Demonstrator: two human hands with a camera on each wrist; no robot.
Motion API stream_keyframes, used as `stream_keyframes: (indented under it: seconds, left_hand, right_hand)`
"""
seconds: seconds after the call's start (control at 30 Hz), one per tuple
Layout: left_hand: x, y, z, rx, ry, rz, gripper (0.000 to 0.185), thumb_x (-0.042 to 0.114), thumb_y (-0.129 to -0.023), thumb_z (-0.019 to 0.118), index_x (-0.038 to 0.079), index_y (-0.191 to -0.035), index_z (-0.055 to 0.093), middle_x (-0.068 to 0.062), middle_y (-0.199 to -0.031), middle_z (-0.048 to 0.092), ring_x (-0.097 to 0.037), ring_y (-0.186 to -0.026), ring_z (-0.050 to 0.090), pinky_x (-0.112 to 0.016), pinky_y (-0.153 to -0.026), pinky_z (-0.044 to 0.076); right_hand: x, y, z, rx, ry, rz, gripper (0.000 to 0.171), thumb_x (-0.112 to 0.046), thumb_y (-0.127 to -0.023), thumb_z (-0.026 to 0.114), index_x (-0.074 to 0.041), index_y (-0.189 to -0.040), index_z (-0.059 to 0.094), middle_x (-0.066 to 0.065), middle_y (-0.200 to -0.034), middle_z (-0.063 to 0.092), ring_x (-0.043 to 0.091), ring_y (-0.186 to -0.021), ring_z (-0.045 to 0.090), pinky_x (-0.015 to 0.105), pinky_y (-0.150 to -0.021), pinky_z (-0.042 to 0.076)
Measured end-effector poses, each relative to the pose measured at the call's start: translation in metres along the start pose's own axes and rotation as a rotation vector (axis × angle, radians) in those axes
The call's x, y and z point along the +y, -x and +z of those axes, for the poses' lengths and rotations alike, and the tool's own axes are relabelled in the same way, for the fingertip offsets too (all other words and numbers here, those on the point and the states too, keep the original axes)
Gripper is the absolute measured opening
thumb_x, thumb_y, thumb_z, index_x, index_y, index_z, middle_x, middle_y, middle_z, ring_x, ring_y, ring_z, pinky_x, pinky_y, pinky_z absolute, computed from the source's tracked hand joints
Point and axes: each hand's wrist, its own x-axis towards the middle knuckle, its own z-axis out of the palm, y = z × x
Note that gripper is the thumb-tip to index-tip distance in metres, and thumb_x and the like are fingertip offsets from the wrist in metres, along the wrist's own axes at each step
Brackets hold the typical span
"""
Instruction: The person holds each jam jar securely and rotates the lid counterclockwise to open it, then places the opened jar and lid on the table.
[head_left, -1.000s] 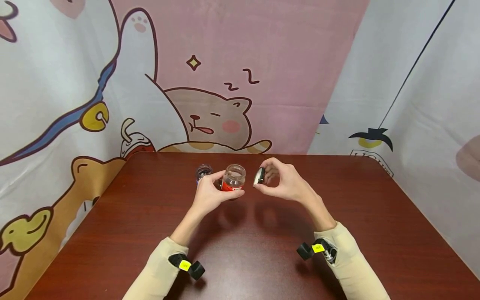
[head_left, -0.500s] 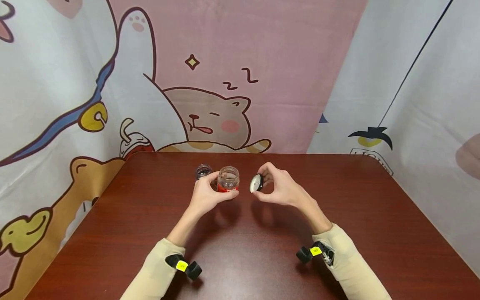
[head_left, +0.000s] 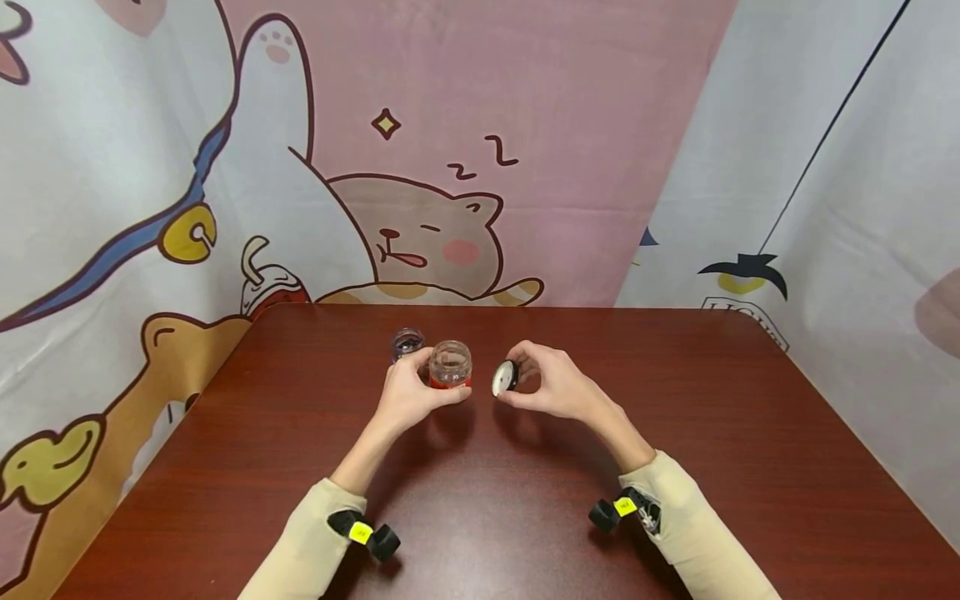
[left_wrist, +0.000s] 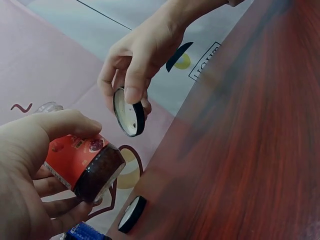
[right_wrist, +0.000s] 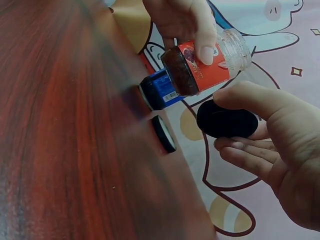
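My left hand (head_left: 408, 393) grips a glass jar (head_left: 450, 365) with a red label, fingers and thumb round its side. The jar has no lid on it, and dark contents show at its bottom in the right wrist view. To its right, my right hand (head_left: 553, 383) pinches a black lid (head_left: 504, 379) by its edge. The lid is tilted up on edge, its white inner face turned toward the jar, with a gap between them. From the right wrist view, the lid's black top (right_wrist: 227, 120) shows.
A second open glass jar with a blue label (right_wrist: 165, 89) stands on the table (head_left: 480, 517) just behind my left hand. Another black lid (right_wrist: 164, 134) lies near it, hidden in the head view. A printed cloth (head_left: 570, 167) hangs behind the table.
The jar has moved left and a little nearer to me with my left hand. The lid in my right hand has shifted the same way, and more of its white inside shows.
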Motion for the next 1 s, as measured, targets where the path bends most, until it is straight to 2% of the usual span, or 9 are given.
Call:
stream_keyframes:
  seconds: [0.17, 0.4, 0.67, 1.0]
  left_hand:
    - [-0.004, 0.000, 0.002, -0.006, -0.023, -0.021, 0.052, 0.024, -0.066, 0.094, 0.012, -0.111, 0.072, 0.001, -0.096, 0.073, -0.018, -0.091, 0.064, -0.035, -0.077, 0.050]
    - [-0.011, 0.000, 0.008, -0.016, -0.035, -0.033, 0.052, 0.020, -0.064, 0.095, 0.010, -0.110, 0.072, 0.001, -0.096, 0.073, -0.018, -0.090, 0.065, -0.034, -0.078, 0.051]
    - [-0.014, 0.001, 0.012, -0.022, -0.044, -0.055, 0.049, 0.021, -0.064, 0.095, 0.012, -0.106, 0.072, 0.004, -0.092, 0.073, -0.016, -0.087, 0.065, -0.034, -0.076, 0.051]
    - [-0.021, 0.001, 0.013, -0.028, -0.037, -0.102, 0.053, 0.020, -0.063, 0.096, 0.010, -0.109, 0.071, 0.001, -0.096, 0.073, -0.018, -0.093, 0.066, -0.037, -0.080, 0.052]
  right_hand:
    - [0.005, 0.003, 0.004, -0.006, 0.046, 0.000, 0.045, -0.023, -0.080, 0.087, -0.001, -0.113, 0.065, 0.000, -0.097, 0.067, 0.013, -0.084, 0.069, 0.033, -0.076, 0.058]
    - [0.012, 0.008, 0.013, -0.055, 0.083, 0.002, 0.046, -0.025, -0.081, 0.086, -0.001, -0.116, 0.068, 0.001, -0.100, 0.064, 0.008, -0.082, 0.067, 0.024, -0.073, 0.056]
    - [0.016, 0.008, 0.021, -0.081, 0.091, -0.013, 0.043, -0.026, -0.082, 0.085, -0.001, -0.114, 0.070, 0.002, -0.097, 0.064, 0.012, -0.081, 0.067, 0.026, -0.072, 0.057]
    - [0.020, 0.008, 0.026, -0.078, 0.094, 0.024, 0.042, -0.024, -0.079, 0.088, -0.003, -0.110, 0.070, 0.001, -0.093, 0.062, 0.014, -0.079, 0.065, 0.027, -0.071, 0.057]
